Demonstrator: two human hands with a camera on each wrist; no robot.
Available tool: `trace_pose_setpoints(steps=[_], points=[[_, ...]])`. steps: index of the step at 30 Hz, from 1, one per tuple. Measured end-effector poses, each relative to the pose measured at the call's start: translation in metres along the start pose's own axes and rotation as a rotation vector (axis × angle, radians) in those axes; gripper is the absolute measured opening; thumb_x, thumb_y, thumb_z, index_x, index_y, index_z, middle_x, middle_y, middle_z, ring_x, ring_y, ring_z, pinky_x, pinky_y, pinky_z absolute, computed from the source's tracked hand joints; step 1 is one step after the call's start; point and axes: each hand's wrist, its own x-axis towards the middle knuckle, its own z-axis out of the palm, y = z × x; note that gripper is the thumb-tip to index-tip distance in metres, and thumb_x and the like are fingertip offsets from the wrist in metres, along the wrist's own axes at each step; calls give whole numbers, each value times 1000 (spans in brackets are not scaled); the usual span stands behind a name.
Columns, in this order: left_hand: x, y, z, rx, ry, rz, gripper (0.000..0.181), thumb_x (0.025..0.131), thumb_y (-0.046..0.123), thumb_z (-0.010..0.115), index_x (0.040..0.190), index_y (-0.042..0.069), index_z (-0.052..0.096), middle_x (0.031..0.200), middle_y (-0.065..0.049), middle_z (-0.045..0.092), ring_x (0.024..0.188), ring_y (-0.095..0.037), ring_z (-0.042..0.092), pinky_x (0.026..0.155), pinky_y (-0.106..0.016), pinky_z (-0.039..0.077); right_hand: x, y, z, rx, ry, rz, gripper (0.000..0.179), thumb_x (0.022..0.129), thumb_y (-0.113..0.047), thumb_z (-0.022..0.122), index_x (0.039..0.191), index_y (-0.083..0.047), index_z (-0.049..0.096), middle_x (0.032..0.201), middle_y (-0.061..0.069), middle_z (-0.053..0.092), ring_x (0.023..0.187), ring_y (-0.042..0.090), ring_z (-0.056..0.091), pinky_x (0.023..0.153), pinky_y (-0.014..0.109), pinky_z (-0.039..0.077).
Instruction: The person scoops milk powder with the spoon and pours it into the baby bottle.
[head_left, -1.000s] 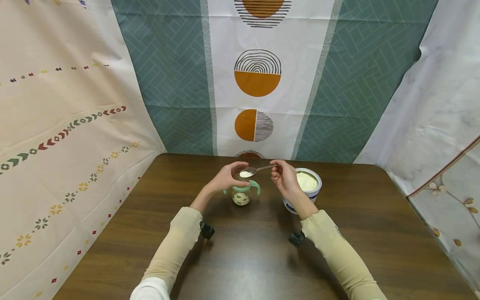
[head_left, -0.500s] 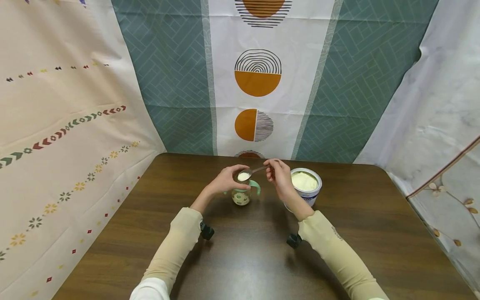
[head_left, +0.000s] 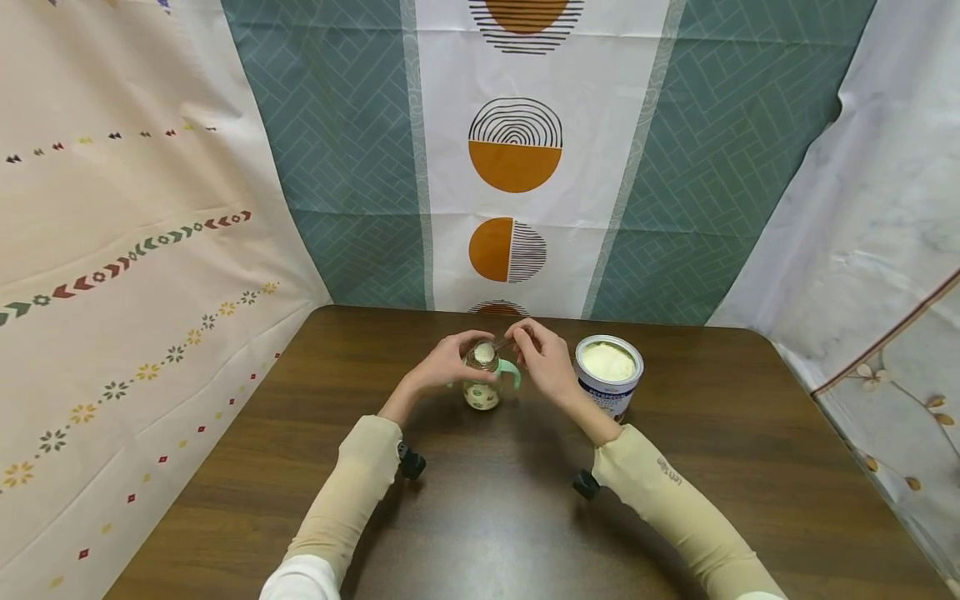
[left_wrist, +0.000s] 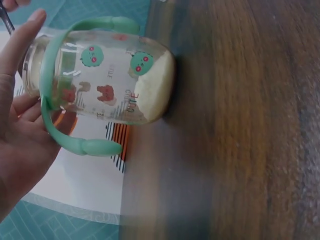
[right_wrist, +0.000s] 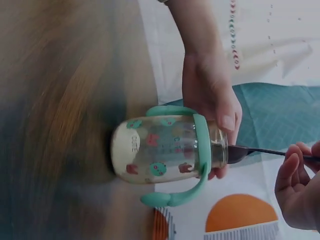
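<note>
A clear baby bottle (left_wrist: 107,75) with green handles and printed cartoon faces stands upright on the table, pale powder (left_wrist: 156,87) heaped at its bottom. Around its open neck curl the thumb and fingers of my left hand (head_left: 448,360). My right hand (head_left: 543,363) pinches the handle of a metal spoon (right_wrist: 238,154). The spoon's bowl is right at the bottle's mouth, with white powder (head_left: 484,352) showing there in the head view. Whether the bowl touches the rim, I cannot tell.
An open tin (head_left: 609,385) of cream-coloured powder, with a blue and white label, stands right of the bottle. The brown wooden table (head_left: 495,517) ends at a hanging patterned cloth (head_left: 517,167) behind. More cloth hangs at both sides.
My right hand has moved left, bringing the powder-filled spoon from above the bottle's right side to its mouth. More of the tin now shows. The left hand stays around the neck.
</note>
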Motion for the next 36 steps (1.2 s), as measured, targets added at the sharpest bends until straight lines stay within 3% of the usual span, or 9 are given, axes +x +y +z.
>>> trace_pose_setpoints(steps=[8,13,17,22,31,36], points=[[-1,-7,3,-31,8,-5,64,75,29,84,132,19,56,130,0,60,118,-19,58,101,-42,48,-7,-3,1,-259,-120,-284,23,103,-18,46,104,-9,67,92,4,62,72,11,51,65,27,47],[-2,-8,5,-53,0,9,64,76,24,83,133,12,56,133,-6,59,123,-21,55,102,-43,47,-11,-2,-1,-424,-229,-492,14,98,-7,54,103,-10,67,93,2,58,69,9,50,62,23,47],[-2,-8,5,-70,8,10,65,76,19,83,134,8,55,133,-8,59,121,-23,56,98,-42,51,-14,-5,-4,-577,-302,-600,22,91,3,59,102,-16,65,92,1,54,66,8,49,57,18,44],[-3,-8,5,-63,17,14,61,76,21,82,132,16,57,131,-5,60,122,-24,56,98,-44,50,-16,-9,-9,-611,-326,-616,27,88,7,60,102,-16,65,93,2,54,64,7,48,55,18,42],[-3,-10,2,-69,10,-23,60,76,28,83,130,22,58,131,1,60,130,-24,50,107,-51,42,-15,-8,-16,-415,-285,-574,13,95,-5,58,103,-10,66,97,3,59,74,8,54,65,20,50],[-2,-10,1,-64,2,-7,61,77,27,83,132,18,57,129,-1,61,125,-23,54,104,-49,45,-14,-3,-18,-263,-240,-465,14,99,-9,53,104,-7,66,93,4,60,71,8,49,62,22,46]])
